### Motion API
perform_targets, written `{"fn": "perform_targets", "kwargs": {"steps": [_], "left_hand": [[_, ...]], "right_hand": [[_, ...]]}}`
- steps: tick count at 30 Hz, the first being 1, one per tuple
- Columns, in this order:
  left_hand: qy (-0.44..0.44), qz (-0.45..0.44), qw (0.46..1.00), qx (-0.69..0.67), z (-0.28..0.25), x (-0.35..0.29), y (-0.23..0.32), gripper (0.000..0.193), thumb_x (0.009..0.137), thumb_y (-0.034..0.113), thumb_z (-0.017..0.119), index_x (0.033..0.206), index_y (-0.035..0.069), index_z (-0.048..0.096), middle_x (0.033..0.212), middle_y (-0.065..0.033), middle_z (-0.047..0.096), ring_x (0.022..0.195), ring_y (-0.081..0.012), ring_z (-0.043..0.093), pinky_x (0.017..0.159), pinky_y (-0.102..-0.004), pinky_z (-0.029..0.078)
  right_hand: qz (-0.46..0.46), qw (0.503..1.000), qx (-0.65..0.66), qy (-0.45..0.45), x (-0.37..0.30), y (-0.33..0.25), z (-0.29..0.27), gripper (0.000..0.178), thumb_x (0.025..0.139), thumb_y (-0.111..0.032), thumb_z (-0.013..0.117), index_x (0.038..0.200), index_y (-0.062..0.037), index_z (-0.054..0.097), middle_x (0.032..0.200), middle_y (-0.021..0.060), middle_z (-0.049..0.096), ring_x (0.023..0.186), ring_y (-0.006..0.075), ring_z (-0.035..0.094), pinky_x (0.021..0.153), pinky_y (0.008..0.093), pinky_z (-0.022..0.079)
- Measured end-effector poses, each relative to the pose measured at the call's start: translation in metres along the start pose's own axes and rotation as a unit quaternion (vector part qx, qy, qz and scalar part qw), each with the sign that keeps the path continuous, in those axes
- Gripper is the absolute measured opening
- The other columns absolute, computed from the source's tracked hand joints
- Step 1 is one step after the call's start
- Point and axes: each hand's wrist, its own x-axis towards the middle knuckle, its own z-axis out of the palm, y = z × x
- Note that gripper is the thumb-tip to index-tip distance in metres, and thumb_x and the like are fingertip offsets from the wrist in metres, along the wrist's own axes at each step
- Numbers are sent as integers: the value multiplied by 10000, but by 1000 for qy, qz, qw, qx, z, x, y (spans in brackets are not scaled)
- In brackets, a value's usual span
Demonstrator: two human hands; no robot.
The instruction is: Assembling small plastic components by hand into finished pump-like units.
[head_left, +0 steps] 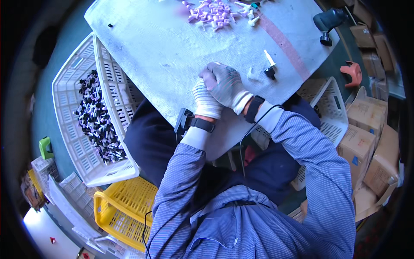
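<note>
Piece [252, 76] — small, white — lies just right of gloved fingers [209, 78].

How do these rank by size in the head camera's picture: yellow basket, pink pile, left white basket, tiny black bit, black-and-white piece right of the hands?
1. Left white basket
2. Yellow basket
3. Pink pile
4. Black-and-white piece
5. Tiny black bit

Small-parts workshop, as evident to anyone standing here. On the pale surface [151, 52] before me lies a heap of small pink pieces [215, 16]; at the worker's left, a slatted white crate [103, 178] holds many black and pale parts [97, 123]. A yellow crate [126, 196], cardboard boxes [366, 113] and gloved hands [226, 83] confirm the setting.
</note>
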Motion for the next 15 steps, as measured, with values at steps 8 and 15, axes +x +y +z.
{"fn": "perform_targets", "kwargs": {"steps": [8, 15], "left_hand": [[0, 3, 999, -36, 0, 12, 20, 156, 749, 266, 656, 785, 115, 644, 679, -101, 635, 653, -290, 643, 562, -416, 483], [3, 8, 995, -101, -7, 8, 19, 184, 776, 273, 672, 798, 97, 624, 680, -112, 617, 636, -317, 621, 587, -418, 474]], "right_hand": [[6, 1000, 11, 24, -10, 21, -4, 266, 917, -221, 469, 902, -47, 669, 920, 174, 659, 900, 352, 642, 831, 404, 497], [17, 998, 58, 17, -13, 18, -6, 294, 967, -261, 482, 980, -40, 677, 963, 129, 684, 923, 272, 654, 851, 357, 492]]}}
